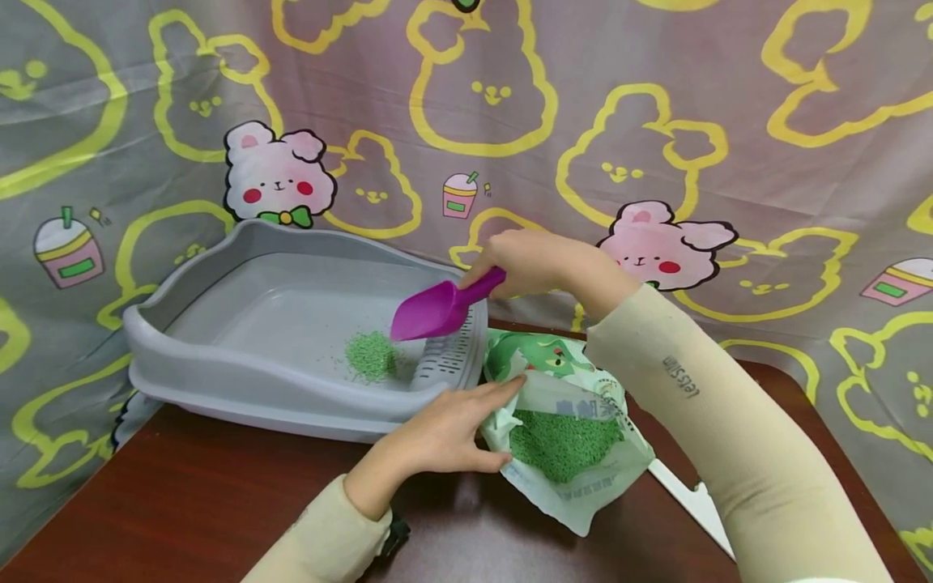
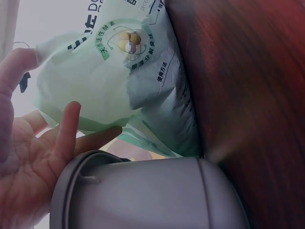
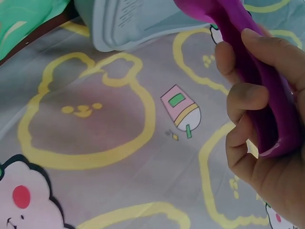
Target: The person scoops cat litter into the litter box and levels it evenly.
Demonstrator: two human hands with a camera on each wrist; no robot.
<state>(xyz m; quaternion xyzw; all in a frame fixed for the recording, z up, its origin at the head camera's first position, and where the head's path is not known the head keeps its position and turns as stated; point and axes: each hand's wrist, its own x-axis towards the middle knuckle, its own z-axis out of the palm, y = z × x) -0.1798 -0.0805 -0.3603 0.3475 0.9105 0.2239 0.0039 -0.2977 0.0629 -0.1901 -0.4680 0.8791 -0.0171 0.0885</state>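
My right hand (image 1: 528, 263) grips the handle of a purple scoop (image 1: 430, 312), its fingers curled round it in the right wrist view (image 3: 267, 95). The scoop hangs tilted over the right end of a grey litter box (image 1: 240, 356). Beneath its tip, a small heap of green pellets (image 1: 372, 356) lies on the box floor. My left hand (image 1: 445, 429) is at the left side of an opened pale green litter bag (image 1: 576, 506), fingers spread, a fingertip touching the bag in the left wrist view (image 2: 81, 90). More green pellets (image 1: 564, 445) show inside the bag's mouth.
The box and bag stand on a dark reddish-brown table (image 1: 160, 502). A white plastic piece (image 1: 692, 502) lies right of the bag, partly behind the right sleeve. A slotted strip (image 1: 445, 352) runs along the box's right end. A cartoon-printed curtain (image 1: 503, 105) hangs behind.
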